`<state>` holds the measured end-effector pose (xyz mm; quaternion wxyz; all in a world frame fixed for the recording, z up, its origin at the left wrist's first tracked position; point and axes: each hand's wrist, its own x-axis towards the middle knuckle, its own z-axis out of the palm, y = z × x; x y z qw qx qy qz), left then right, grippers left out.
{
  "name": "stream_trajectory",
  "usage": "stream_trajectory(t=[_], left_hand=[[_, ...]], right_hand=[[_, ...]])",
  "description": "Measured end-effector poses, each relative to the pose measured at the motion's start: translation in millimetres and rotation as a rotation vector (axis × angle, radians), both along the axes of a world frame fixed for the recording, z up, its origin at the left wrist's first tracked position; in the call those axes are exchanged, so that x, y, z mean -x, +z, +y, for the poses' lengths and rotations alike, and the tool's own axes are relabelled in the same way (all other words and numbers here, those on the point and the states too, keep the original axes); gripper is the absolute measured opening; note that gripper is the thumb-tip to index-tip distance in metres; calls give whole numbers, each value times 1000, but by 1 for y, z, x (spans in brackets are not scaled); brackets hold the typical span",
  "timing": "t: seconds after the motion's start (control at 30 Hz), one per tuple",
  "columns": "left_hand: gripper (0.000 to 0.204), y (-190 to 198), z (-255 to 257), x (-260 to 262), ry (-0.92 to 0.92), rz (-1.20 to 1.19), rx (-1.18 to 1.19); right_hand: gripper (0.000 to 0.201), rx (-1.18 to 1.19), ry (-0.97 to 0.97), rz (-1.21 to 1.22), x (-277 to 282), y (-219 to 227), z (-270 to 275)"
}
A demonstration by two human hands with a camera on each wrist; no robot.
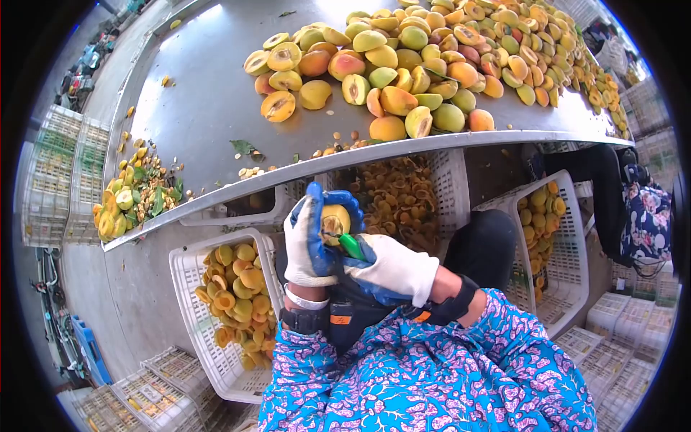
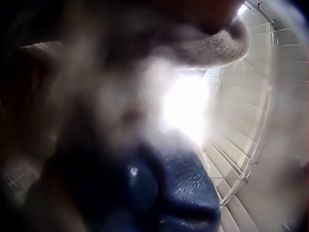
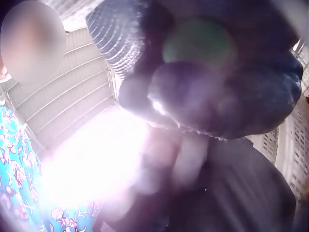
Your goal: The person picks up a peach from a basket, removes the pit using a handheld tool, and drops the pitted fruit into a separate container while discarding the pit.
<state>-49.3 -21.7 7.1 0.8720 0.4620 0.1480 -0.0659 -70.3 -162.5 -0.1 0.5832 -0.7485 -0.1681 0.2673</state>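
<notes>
Both hands wear white gloves with blue coated palms. In the head view, the left hand (image 1: 306,241) grips a cut yellow peach half (image 1: 335,219), cut face up, blue fingers curled round its far side. My right hand (image 1: 394,268) holds a small tool by its green handle (image 1: 352,246), and the tool's dark tip sits at the fruit's cut face. Blurred blue glove fingers (image 2: 188,186) fill the lower left wrist view. In the right wrist view, curled glove fingers (image 3: 227,104) wrap the green handle (image 3: 199,42).
A metal table (image 1: 209,101) bears a heap of halved peaches (image 1: 403,65) and a smaller pile of scraps (image 1: 137,194). White crates of fruit stand left (image 1: 216,345) and right (image 1: 576,266) of the knees. Another crate (image 1: 450,183) sits under the table edge.
</notes>
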Motion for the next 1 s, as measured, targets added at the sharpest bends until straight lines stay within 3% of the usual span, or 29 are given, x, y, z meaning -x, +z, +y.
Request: stream_trajectory(t=[0.07,0.17,0.2,0.3,0.33,0.37,0.43,0.47,0.57,0.6,0.7,0.73,0.83,0.87,0.97,1.0], left_hand=[[49,16,-10,5,62,57,-68],[45,9,1,8,-57,-73,-91],[44,9,-1,8,-44,-100,-82],[42,8,-1,8,-95,-56,-26],[42,7,0,7,-133,-42,-61],[40,7,-1,9,-141,-58,-43],[44,8,-2,10,-173,-137,-165],[44,9,-2,10,-176,-136,-175],[46,5,-1,11,-170,-90,-227],[47,6,0,9,-247,-90,-234],[50,11,6,5,-390,-90,-211],[50,12,5,5,-386,-82,-175],[52,13,-4,9,-217,-208,-107],[48,9,-3,10,-163,-170,-31],[38,-1,3,13,-98,-212,-3],[33,0,6,15,-145,-119,36]], right_hand=[[23,-207,34,315,1,-4,-6],[17,-256,54,671,2,21,-11],[13,-186,39,483,4,24,-7],[14,-175,80,359,7,8,-7],[17,-232,72,831,6,16,-16],[20,-478,106,923,9,12,-24],[23,-709,160,1217,10,23,-30],[22,-699,143,1203,12,21,-28],[19,-213,80,728,16,14,-15],[16,-138,119,706,14,13,-15],[19,-867,232,1390,18,8,-34],[22,-920,186,1451,22,8,-31],[25,-919,126,1288,27,12,-26],[25,-973,96,1380,26,9,-24],[24,-876,192,1345,21,16,-21],[22,-620,93,1194,24,22,-19]])
